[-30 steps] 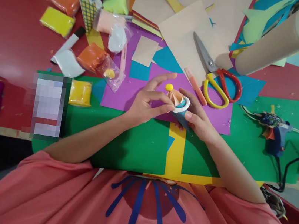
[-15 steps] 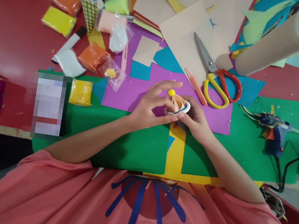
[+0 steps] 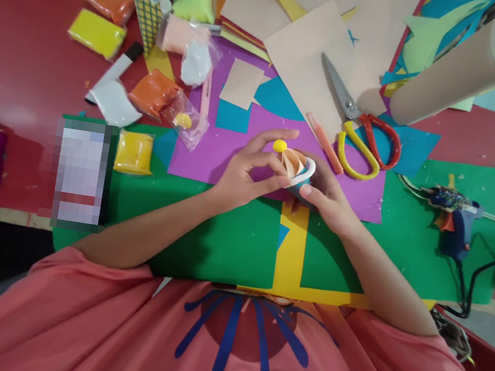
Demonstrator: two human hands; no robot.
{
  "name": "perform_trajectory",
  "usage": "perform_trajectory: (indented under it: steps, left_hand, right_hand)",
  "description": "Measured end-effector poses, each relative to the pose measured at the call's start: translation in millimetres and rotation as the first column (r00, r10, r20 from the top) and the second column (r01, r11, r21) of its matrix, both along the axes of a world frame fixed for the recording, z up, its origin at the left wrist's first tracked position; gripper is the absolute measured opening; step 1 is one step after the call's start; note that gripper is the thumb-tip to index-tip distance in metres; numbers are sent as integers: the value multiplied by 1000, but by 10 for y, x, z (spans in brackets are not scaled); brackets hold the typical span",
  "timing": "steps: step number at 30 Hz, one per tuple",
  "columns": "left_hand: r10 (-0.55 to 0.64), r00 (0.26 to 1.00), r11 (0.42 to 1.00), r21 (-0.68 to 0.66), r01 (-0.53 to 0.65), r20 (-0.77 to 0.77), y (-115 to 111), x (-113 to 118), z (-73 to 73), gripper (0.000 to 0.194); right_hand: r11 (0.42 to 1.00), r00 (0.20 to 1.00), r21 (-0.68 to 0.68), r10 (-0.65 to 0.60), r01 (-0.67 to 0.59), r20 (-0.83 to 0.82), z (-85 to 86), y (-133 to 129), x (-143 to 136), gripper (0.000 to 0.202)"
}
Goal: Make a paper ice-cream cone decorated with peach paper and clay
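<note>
A small craft ice cream cone (image 3: 293, 164) is between my two hands, over the purple sheet. It has a peach pleated top, a yellow ball on its tip, a white band round the rim and a blue body below. My right hand (image 3: 331, 201) is wrapped round the blue body, its thumb on the near side. With thumb and fingers, my left hand (image 3: 250, 170) grips the white band and the pleated top from the left, while its index finger reaches past the yellow ball. Most of the blue body is hidden by my right hand.
Scissors (image 3: 350, 105) and an orange-pink pen (image 3: 328, 145) lie just beyond my hands. Several clay packets, including a yellow one (image 3: 134, 153), and patterned cones (image 3: 148, 16) are at left. A glue gun (image 3: 455, 226) and a thick beige roll (image 3: 460, 71) are at right.
The cone has tipped leftward, so its yellow ball sits further left and more blue body shows. My left thumb has shifted up and left along the white band.
</note>
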State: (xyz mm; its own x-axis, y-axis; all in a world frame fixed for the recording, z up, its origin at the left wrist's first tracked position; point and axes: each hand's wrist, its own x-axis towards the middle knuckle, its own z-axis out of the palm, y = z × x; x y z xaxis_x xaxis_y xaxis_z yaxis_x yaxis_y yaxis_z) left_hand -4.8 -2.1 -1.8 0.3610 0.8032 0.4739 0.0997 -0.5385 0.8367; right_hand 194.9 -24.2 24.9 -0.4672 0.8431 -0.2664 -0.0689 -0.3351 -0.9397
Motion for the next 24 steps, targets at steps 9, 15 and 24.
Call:
perform_trajectory:
  steps: [9,15,24]
  left_hand:
    - [163,986,974,156,-165,23,-28,7,-14,18]
    - [161,985,956,256,-142,-54,-6,-3,-28,14]
    - [76,997,987,146,-73,-14,33,-1,-54,13]
  right_hand:
    - [990,990,81,-124,119,61,22,-24,-40,63]
    - [964,971,212,-193,161,139,-16,-56,-67,65]
    - [946,979,300,-165,123,120,-53,-64,-37,64]
